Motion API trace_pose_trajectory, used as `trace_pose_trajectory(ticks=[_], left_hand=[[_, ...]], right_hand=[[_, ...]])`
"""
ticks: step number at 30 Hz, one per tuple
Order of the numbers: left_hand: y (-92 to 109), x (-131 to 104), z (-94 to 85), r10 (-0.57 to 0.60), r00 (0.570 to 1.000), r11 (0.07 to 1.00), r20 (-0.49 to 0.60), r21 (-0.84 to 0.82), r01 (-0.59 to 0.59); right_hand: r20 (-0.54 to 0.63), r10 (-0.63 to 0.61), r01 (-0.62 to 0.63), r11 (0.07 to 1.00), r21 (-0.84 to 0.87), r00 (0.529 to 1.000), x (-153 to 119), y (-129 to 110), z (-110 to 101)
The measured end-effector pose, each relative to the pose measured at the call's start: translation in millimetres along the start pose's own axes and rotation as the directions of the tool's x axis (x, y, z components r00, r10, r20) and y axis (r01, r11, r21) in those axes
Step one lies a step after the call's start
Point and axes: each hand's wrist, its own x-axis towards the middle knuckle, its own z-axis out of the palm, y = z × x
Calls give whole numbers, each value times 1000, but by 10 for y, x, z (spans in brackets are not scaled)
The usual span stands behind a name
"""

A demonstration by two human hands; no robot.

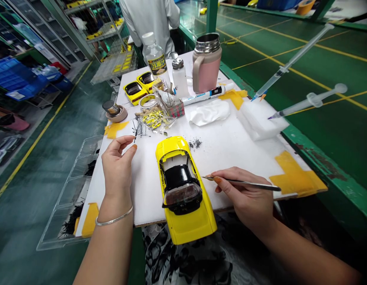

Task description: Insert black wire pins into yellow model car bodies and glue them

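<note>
A yellow model car body [189, 227] lies at the table's front edge, with a black roof panel [177, 176] and a clear, dark-edged window piece [183, 196] in it. To its left, my left hand [118, 158] is raised with thumb and index finger close together at a thin black strip [135, 133]. On the right, my right hand [242, 194] grips a slim, dark-handled paintbrush [251, 183], its tip pointing at the car's side. Tiny black bits [195, 143] are scattered beyond the car. Neither hand touches the body.
Farther back are a bag of small yellow parts [153, 118], a white cloth [210, 113], a marker [204, 95], a pink mug [207, 65] and two yellow car bodies [134, 91]. Two syringes [308, 103] stick in white foam [263, 122]. A person [152, 19] stands behind.
</note>
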Motion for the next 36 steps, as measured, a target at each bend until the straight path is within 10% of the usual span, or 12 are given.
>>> trace_pose_trajectory(ticks=[13, 19, 25, 30, 36], left_hand=[[42, 0, 8, -28, 1000, 999, 7, -23, 28], [179, -22, 12, -72, 997, 997, 11, -42, 72], [187, 3, -17, -104, 994, 992, 21, -68, 105], [133, 36, -20, -106, 994, 992, 22, -73, 108], [99, 84, -34, -107, 994, 989, 29, -98, 109]], right_hand=[[-32, 69, -65, 992, 108, 997, 30, 19, -84], [54, -70, 69, 998, 9, 996, 664, -91, -205], [511, 76, 299, 734, -610, 856, 1628, -113, 567], [614, 189, 400, 607, -687, 767, 1985, 115, 1207], [664, 247, 488, 510, -708, 705, 2049, 150, 1428]])
